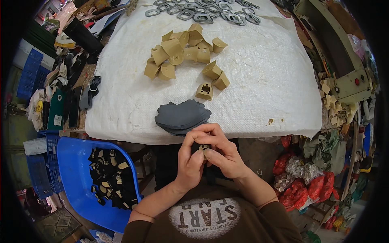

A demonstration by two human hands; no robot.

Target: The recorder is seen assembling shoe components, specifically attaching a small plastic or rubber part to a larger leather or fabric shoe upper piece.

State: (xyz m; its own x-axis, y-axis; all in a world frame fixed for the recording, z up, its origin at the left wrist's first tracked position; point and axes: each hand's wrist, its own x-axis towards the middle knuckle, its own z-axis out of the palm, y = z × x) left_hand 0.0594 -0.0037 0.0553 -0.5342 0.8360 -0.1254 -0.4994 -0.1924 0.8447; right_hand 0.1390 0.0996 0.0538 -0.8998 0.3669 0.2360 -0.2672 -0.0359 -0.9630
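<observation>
Close to my body, just off the table's near edge, my left hand [189, 158] and my right hand [225, 157] are both closed around a small tan shoe heel [204, 147]. Its holed face points up between my thumbs, and dark material shows along its far side; my fingers hide the rest. Just beyond my hands lies a stack of dark grey cut pieces [182, 114] with wavy edges. A lone tan heel [204, 92] stands past it with its holes showing. Farther off, several tan heels [173, 50] form a loose heap.
White woven sheeting [121, 97] covers the table. Grey ring-shaped pieces [202, 18] lie at its far end. A blue basin [73, 170] at my left holds several black-covered heels [113, 178]. Red plastic bags [298, 194] sit at the lower right, below a machine [352, 83].
</observation>
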